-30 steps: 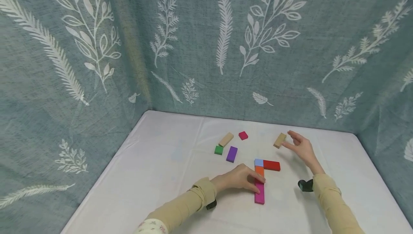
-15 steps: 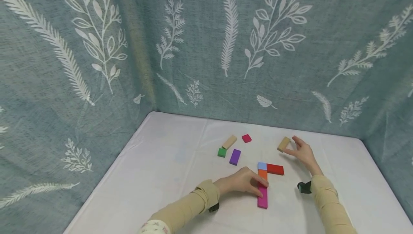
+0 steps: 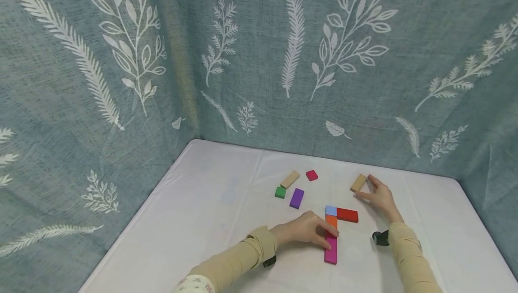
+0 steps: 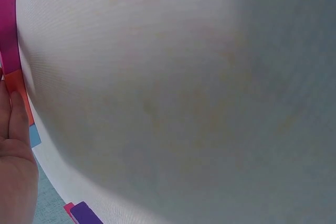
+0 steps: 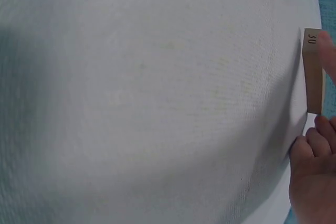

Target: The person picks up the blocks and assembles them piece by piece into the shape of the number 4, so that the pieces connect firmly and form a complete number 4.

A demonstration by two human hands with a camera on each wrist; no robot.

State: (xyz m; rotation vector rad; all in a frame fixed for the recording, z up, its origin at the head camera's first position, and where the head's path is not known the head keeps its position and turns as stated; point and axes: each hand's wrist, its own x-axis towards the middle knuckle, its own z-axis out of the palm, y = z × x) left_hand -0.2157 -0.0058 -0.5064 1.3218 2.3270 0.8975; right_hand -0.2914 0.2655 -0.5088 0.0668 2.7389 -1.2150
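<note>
My left hand (image 3: 304,229) bends over a line of blocks, thumb at the left edge of the magenta block (image 3: 330,256) and fingertips across it by the orange block (image 3: 331,222). In the left wrist view two fingertips lie against the orange block (image 4: 17,85). A light blue block (image 3: 331,210) tops this line, and a red block (image 3: 347,215) extends to its right. My right hand (image 3: 382,199) has its thumb and index finger at opposite ends of a plain wooden block (image 3: 358,183). That wooden block (image 5: 313,85) is marked "30" on one end in the right wrist view.
Farther back on the white-covered table (image 3: 226,185) lie a purple block (image 3: 297,198), a green block (image 3: 280,192), another wooden block (image 3: 290,179) and a crimson block (image 3: 312,175). A patterned teal curtain (image 3: 259,82) rises behind the table's back edge.
My right thumb and index finger have come in to the ends of the wooden block. My left hand stays at the magenta block. The head view has shifted slightly.
</note>
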